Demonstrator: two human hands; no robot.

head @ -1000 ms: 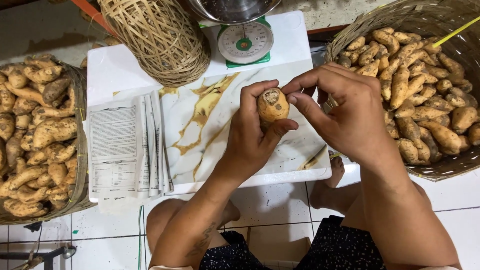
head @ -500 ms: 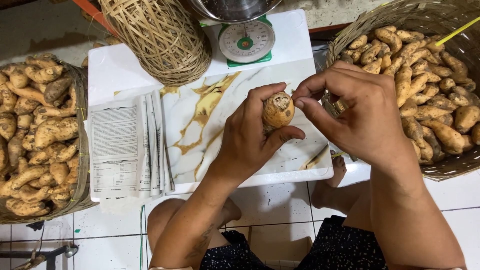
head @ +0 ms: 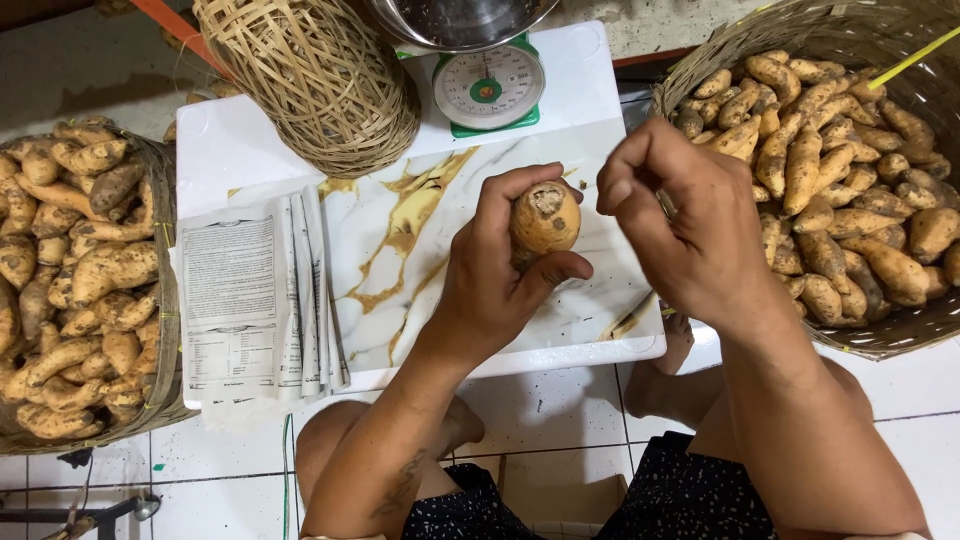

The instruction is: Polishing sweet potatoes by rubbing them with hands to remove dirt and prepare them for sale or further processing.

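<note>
Sweet potato [head: 545, 218] sits in my left hand [head: 500, 285], fingers wrapped round it and thumb pressed on the side, cut or broken end tilted up toward me, held right above the marble-look board [head: 400, 260]. My right hand [head: 690, 240] hangs just beside it, not touching, fingers curled in like they're pinching something small, but I honestly can't tell what's in there, if anything

Only one view here, the head cam looking straight down, so that's all I've got. Wicker basket [head: 900, 320] on my right is heaped with dirty tubers, and the basket [head: 165, 300] on my left is pretty full too. Kitchen scale [head: 490, 90] with a metal bowl [head: 460, 18] on top stands at the far edge of the board, next to a tall woven bamboo thing [head: 320, 80]. Stack of folded newspaper [head: 255, 300] lies on the left part of the board

Progress-wise, I'd guess I'm nowhere near finished: one tuber in hand, nothing on the board or newspaper that I can see, and both baskets loaded. Can't tell which pile is handled and which is waiting
</note>
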